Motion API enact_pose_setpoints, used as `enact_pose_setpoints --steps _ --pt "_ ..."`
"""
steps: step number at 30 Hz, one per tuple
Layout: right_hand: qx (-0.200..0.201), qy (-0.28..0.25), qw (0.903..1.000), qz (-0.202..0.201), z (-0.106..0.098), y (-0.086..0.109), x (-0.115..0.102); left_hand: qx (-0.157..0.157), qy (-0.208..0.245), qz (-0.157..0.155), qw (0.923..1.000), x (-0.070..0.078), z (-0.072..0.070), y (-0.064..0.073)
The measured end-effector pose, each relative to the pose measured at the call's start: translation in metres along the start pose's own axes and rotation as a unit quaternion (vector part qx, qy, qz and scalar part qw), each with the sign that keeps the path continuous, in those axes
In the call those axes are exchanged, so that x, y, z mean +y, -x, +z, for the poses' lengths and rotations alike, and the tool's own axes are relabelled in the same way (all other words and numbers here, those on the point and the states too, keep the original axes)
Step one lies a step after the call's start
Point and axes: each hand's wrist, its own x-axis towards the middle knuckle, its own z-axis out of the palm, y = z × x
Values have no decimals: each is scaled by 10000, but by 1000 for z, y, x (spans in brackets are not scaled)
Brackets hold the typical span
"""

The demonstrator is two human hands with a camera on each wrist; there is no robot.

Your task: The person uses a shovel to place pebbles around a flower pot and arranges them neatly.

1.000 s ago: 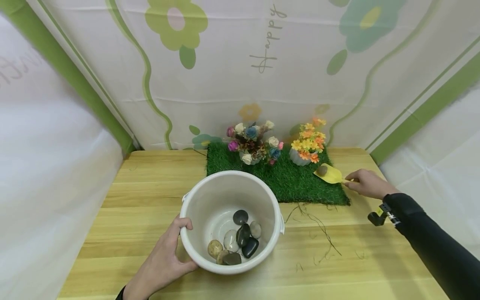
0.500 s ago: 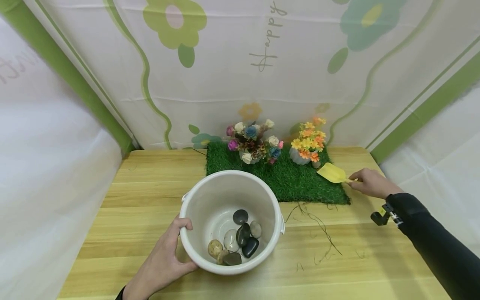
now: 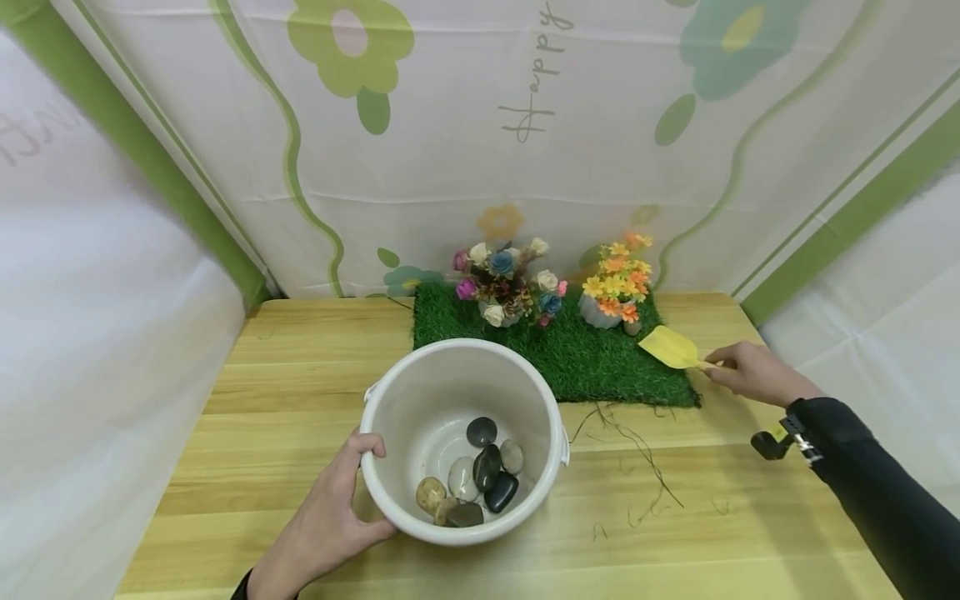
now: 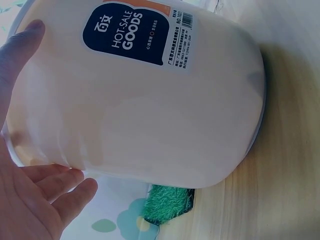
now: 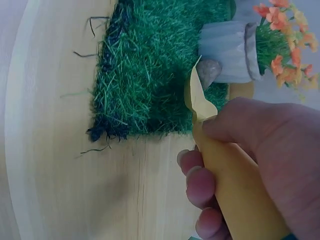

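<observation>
My left hand (image 3: 330, 508) grips the rim of a white bucket (image 3: 408, 392) on its left side, with a finger curled over the edge. Inside the bucket lie several stones (image 3: 487, 467), black, grey, white and tan. In the right wrist view, my right hand (image 5: 265, 135) holds a yellow toy shovel (image 5: 235, 180) by its handle. The shovel's blade is bare, just over the right part of the artificial grass mat (image 3: 592, 367). A brownish stone (image 5: 209, 70) sits on the mat against the grey flower pot (image 5: 225, 50), close to the blade's tip.
Orange and yellow flowers (image 3: 618, 283) grow from the grey pot. Left of them stands a pot of mixed artificial roses (image 3: 506, 287). Loose dark strands (image 3: 637, 450) lie on the wooden table (image 3: 300, 375). A printed white curtain (image 3: 450, 150) hangs behind.
The stone has left the shovel's blade and now sits by the grey pot. My right hand has drawn the shovel slightly back to the right. The left hand and bucket stay put.
</observation>
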Motion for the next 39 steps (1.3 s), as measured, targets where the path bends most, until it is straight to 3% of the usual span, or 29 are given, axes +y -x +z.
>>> enact_pose_setpoints --steps 15,29,39 --pt "166 -173 9995 -213 -3 14 -36 22 69 61 10000 -1 -1 -2" --pt "301 -810 9900 -1111 -26 20 -82 -18 134 47 9999 0 0 -3" --pt "266 -920 9815 -1659 -41 16 -123 -7 69 43 10000 -1 1 -1"
